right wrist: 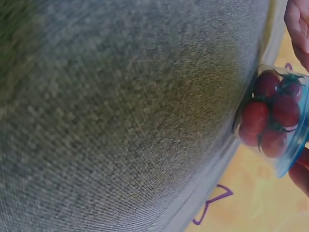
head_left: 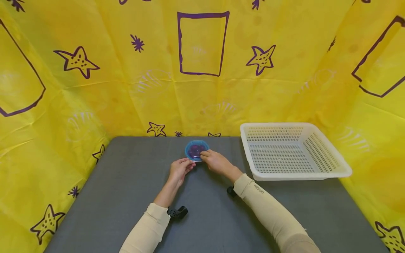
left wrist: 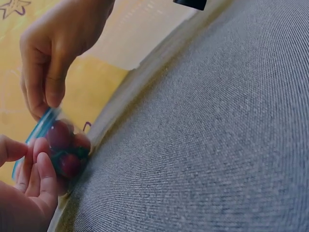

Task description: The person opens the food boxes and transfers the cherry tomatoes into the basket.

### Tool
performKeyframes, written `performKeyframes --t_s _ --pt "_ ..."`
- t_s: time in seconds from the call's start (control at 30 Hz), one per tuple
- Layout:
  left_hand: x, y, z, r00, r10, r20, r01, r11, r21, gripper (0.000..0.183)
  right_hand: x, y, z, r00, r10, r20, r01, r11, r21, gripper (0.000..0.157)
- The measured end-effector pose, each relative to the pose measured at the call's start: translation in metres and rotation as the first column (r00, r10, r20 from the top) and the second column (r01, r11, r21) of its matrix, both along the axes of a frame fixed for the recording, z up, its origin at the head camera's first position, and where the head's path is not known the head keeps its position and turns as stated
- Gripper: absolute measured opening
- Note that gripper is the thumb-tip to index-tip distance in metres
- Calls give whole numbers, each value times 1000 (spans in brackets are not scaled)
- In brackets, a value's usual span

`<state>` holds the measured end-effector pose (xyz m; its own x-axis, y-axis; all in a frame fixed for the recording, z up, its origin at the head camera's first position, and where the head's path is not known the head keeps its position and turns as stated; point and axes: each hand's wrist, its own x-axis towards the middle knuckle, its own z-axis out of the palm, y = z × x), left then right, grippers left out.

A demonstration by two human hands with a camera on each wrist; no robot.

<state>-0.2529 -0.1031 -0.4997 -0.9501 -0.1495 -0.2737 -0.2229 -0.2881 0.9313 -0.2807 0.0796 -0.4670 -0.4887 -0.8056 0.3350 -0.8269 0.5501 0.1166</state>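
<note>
A small clear plastic tub point(head_left: 197, 150) with a blue-rimmed lid point(head_left: 190, 144) stands at the far middle of the grey table. Red cherry tomatoes point(right wrist: 254, 117) with green stems show through its wall in the right wrist view. My left hand point(head_left: 179, 170) pinches the lid's near left edge between thumb and fingers. On the opposite side, my right hand point(head_left: 218, 162) grips the lid's right edge, fingertips curled over the rim. Both hands appear in the left wrist view, the right one point(left wrist: 60, 48) above the left one point(left wrist: 31, 186).
To the right stands a white plastic basket point(head_left: 292, 175) with perforated walls. The grey table point(head_left: 133, 196) ends in a far edge close behind the tub. A yellow cloth point(head_left: 202, 95) with purple drawings hangs round the back and sides. Each wrist wears a black strap point(head_left: 178, 212).
</note>
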Motion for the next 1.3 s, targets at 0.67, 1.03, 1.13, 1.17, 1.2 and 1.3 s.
performKeyframes --t_s 0.67,1.03,1.13,1.17,1.2,1.3 --pt "-2 3 -3 999 -16 28 17 999 -29 13 -3 2 -3 999 9 -43 -6 998 57 23" --pt "-3 0 -1 1000 -11 24 11 1000 -11 12 -4 -4 0 995 4 -100 16 981 194 13" --pt "-3 -1 -1 1000 -12 29 12 1000 -8 14 -4 -5 -2 985 22 -171 18 973 228 14" --pt "-3 -2 -2 1000 -13 27 13 1000 -8 14 -4 -6 -2 980 29 -199 19 971 237 13" --pt "-2 -2 -2 1000 -10 26 10 1000 -5 14 -3 -7 -3 975 37 -219 18 970 241 13" --pt "-3 -2 -3 1000 -7 10 7 1000 -6 13 -2 -10 -4 970 50 -239 8 972 234 11"
